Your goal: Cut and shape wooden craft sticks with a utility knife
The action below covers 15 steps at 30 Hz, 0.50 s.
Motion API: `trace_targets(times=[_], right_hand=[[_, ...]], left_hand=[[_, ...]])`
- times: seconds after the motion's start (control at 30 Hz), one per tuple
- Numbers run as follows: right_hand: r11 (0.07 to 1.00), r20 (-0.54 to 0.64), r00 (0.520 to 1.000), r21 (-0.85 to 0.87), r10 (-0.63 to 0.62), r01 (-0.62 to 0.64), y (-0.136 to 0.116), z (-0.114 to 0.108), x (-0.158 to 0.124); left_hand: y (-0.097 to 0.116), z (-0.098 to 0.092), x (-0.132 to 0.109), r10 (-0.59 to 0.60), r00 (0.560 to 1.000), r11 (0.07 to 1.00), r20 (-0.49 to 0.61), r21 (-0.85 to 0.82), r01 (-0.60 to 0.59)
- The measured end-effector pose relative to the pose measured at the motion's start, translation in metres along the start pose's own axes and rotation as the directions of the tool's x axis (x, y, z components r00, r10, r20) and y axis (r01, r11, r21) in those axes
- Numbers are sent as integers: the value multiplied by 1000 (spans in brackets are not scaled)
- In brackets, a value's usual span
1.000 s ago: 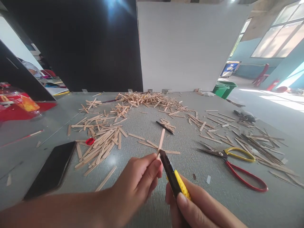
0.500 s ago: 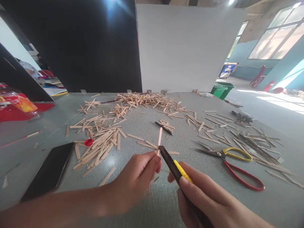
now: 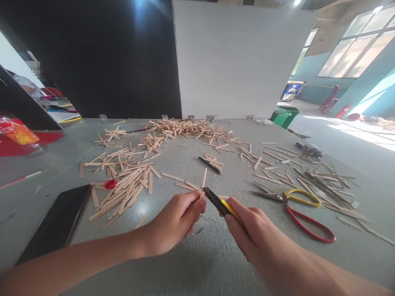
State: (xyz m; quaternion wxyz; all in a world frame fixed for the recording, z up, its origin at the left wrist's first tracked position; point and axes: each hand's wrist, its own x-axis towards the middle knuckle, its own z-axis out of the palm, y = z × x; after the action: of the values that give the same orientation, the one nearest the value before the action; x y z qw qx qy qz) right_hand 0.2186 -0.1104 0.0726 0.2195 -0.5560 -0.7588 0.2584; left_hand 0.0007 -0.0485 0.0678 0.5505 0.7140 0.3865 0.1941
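Near the middle of the view, my left hand (image 3: 177, 220) pinches a wooden craft stick (image 3: 204, 179), which stands up nearly on end above the fingers. My right hand (image 3: 256, 230) is wrapped around a black and yellow utility knife (image 3: 216, 200). The knife's tip is right beside the stick, just above my left fingertips; whether the blade touches the wood I cannot tell. Beyond the hands lies a black pen (image 3: 210, 165) on a few short stick pieces. A large pile of craft sticks (image 3: 131, 191) lies to the left of my hands.
Scissors (image 3: 285, 199) with red and yellow handles lie open on the right. A black phone (image 3: 58, 222) and a red ring (image 3: 110, 184) are at left, with a drink bottle (image 3: 17, 131) behind. More sticks (image 3: 188, 128) are heaped by the upright panels (image 3: 240, 61); grey strips (image 3: 333, 189) lie far right.
The craft stick has turned in my left hand and now shows its narrow edge. My right hand has rolled over the knife and covers more of its handle. The whole view has shifted slightly.
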Motion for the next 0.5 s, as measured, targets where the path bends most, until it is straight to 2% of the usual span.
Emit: trace_targets(times=[0.13,0.23,0.3,0.37,0.43,0.5], right_hand=[[995,-25,997,-54,-79,78,0,-12,3],[963,-43,987,-227,-157,143,8,-24,5],[877,-74,962,-433,-264,208,16,-28,3],[751,-92,919,-611,-383,251,24,-29,1],[650,-84,879,-707,-469,279,29,-29,0],[586,-47,856,-748,-515,311,29,-29,-2]], left_hand=[[6,-6,1,31,999,994,-16,103,-29],[10,-16,3,2,995,993,-95,115,9],[12,-23,4,-12,995,996,-95,85,20],[13,-26,5,3,998,999,-60,37,0],[15,-27,4,24,999,1000,-47,10,-23],[18,-26,2,55,996,996,-76,72,-49]])
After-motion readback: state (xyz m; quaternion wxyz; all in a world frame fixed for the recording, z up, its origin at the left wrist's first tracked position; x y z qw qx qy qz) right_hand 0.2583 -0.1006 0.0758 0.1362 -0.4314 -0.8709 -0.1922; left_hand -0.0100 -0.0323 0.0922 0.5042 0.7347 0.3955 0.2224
